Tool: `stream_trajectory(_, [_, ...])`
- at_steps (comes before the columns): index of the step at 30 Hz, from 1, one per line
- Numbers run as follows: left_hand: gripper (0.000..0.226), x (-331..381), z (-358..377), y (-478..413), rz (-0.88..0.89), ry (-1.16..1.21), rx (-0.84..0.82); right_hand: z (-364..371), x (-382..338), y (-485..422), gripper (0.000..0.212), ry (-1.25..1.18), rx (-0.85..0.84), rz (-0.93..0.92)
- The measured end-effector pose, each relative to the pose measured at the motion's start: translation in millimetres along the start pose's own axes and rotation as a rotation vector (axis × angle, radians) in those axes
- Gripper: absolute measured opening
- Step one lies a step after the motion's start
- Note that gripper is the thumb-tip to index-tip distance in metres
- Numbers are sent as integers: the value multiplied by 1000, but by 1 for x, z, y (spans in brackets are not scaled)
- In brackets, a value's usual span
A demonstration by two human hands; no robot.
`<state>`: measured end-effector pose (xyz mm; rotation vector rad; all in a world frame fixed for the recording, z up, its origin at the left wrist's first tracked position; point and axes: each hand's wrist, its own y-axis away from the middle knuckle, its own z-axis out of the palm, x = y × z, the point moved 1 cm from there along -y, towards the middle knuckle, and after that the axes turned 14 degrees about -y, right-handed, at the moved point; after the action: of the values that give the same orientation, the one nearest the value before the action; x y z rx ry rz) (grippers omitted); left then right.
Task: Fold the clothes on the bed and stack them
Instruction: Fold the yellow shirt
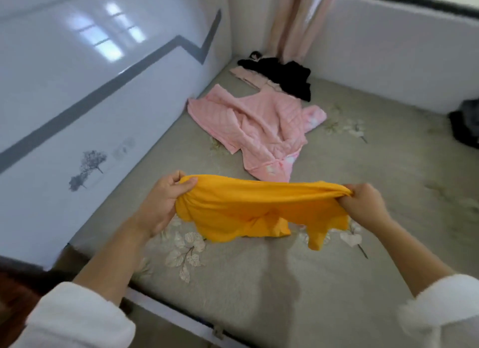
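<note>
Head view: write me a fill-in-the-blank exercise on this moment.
The left hand and right hand grip a ____ garment over the bed.
Beyond it, the unfolded garment is ____.
The heap beside the curtain is ____.
Missing: yellow; pink; black.

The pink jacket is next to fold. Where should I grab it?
Probably take the pink jacket by its near hem, reaching straight ahead across the bed: that end points toward you, flat and uncovered, while the far end sits by the black clothes.
</note>
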<state>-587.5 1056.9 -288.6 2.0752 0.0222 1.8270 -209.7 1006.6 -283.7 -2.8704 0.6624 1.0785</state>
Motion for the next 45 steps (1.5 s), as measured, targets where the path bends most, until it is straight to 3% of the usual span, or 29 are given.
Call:
stream_trajectory(2, [36,19,9,-5,40,-282,-26,-32,-2,22,28,-355,89,121])
stream_trajectory(5, [42,48,35,-10,169,-642,-48,-71,7,51,16,-655,133,240])
stream_trajectory(7, [38,71,58,-9,266,-712,-89,-95,11,73,9,-790,106,255])
stream_trajectory(9, [53,93,77,-9,312,-693,-192,-120,20,89,11,-810,97,264])
stream_trajectory(11, [77,112,90,-12,310,-766,-358,-144,33,100,20,-769,26,267])
stream_trajectory(13, [74,126,107,-17,271,-913,-588,-170,48,107,35,-712,-133,234])
stream_trajectory(15, [67,132,118,-25,266,-1131,-703,-184,63,104,41,-545,-270,213])
stream_trajectory(17, [49,130,141,-46,296,-1392,-600,-197,87,93,30,-241,-299,187])
stream_trajectory(20, [28,122,179,-74,290,-1521,-316,-205,134,56,19,83,-163,153])
stream_trajectory(23, [23,125,224,-92,235,-1478,-11,-221,167,19,6,277,58,139])
stream_trajectory(25, [20,133,255,-105,207,-1330,110,-237,178,-4,10,320,197,156])
stream_trajectory(27, [20,146,286,-115,83,-970,126,-257,180,-27,19,182,279,217])
stream_trajectory(29, [27,162,315,-118,-20,-509,97,-277,178,-47,24,-144,354,219])
stream_trajectory(31, [32,180,341,-117,25,-220,79,-295,173,-56,23,-439,521,125])
stream_trajectory(34, [24,201,361,-116,140,17,239,-314,173,-48,28,-429,749,-98])
stream_trajectory(38, [16,174,363,-108,275,-148,326,-306,209,-28,35,-391,726,-185])
stream_trajectory(41, [31,119,361,-101,249,-233,307,-281,245,-14,39,-291,648,-168])
stream_trajectory(45, [33,41,363,-84,210,-488,287,-231,301,0,46,-31,501,-94])
